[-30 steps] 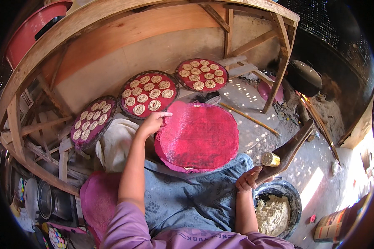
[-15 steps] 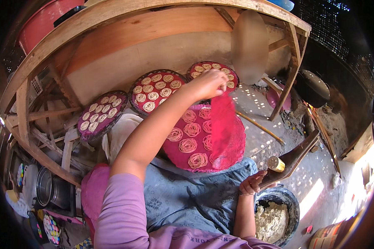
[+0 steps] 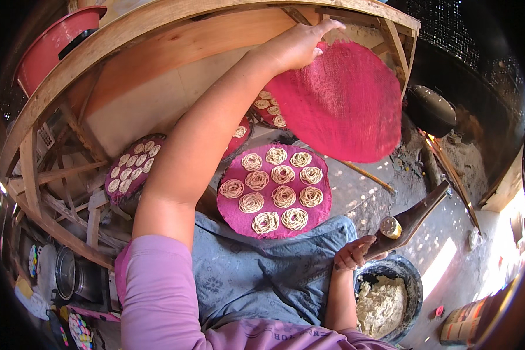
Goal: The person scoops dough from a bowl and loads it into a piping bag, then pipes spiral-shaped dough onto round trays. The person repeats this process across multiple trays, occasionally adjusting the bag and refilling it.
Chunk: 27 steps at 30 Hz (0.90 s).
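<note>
My left hand (image 3: 302,44) is raised high and grips the edge of a round pink woven mat (image 3: 344,102), lifted up and hanging tilted. Below it, on my lap, lies another round pink mat (image 3: 230,210) carrying several coiled noodle spirals (image 3: 283,197). My right hand (image 3: 351,255) rests by my right knee and holds a dark wooden press (image 3: 411,217) with a brass end, over a dark bowl (image 3: 411,289) of pale dough (image 3: 382,304).
More pink mats with coils lie at the left (image 3: 131,170) and behind my arm (image 3: 268,111). A wooden frame (image 3: 58,70) arches overhead, with a red basin (image 3: 55,38) on it. A dark pan (image 3: 431,111) sits at the right; a metal pot (image 3: 70,273) at lower left.
My left hand has lifted the pink mat from the lap up and to the right, uncovering the mat with noodle coils beneath. The right hand has stayed on the press.
</note>
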{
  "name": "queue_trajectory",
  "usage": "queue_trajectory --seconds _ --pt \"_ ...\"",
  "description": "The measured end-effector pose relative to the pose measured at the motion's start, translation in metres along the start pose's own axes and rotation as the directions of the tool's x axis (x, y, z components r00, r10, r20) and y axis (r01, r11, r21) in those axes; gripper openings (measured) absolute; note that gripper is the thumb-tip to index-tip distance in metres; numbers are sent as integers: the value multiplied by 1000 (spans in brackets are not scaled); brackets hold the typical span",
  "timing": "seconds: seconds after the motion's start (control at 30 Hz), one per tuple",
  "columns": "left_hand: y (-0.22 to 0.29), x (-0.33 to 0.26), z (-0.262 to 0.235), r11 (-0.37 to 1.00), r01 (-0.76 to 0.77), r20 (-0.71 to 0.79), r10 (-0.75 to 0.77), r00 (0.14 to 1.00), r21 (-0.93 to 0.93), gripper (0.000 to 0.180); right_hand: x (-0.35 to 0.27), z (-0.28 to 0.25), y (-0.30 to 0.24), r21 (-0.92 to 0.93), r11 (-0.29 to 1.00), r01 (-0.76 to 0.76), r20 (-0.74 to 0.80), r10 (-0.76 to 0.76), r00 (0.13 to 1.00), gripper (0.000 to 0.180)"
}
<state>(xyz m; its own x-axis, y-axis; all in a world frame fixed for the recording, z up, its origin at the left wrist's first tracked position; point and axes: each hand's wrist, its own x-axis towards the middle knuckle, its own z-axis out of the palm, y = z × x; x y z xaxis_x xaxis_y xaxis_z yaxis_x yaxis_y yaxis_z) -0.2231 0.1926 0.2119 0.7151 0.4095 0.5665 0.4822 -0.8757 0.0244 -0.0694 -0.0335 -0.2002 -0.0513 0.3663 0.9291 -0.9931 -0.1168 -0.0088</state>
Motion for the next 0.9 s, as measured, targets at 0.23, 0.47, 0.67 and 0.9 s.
queue_trajectory --seconds 0.23,0.47,0.67,0.9 --pt "14 9 9 992 -69 224 43 974 107 25 -2 -2 -3 22 1000 8 -16 -8 1000 79" --pt "-1 -13 -7 981 35 25 -30 999 -191 36 -1 -1 -3 11 1000 -8 -26 8 1000 80" --pt "-48 -114 16 786 256 -77 -358 930 -562 46 1 3 0 11 1000 22 -26 -21 999 80" --pt "-74 -252 87 418 430 48 -670 741 -800 48 1 4 4 26 999 46 -58 -44 997 81"
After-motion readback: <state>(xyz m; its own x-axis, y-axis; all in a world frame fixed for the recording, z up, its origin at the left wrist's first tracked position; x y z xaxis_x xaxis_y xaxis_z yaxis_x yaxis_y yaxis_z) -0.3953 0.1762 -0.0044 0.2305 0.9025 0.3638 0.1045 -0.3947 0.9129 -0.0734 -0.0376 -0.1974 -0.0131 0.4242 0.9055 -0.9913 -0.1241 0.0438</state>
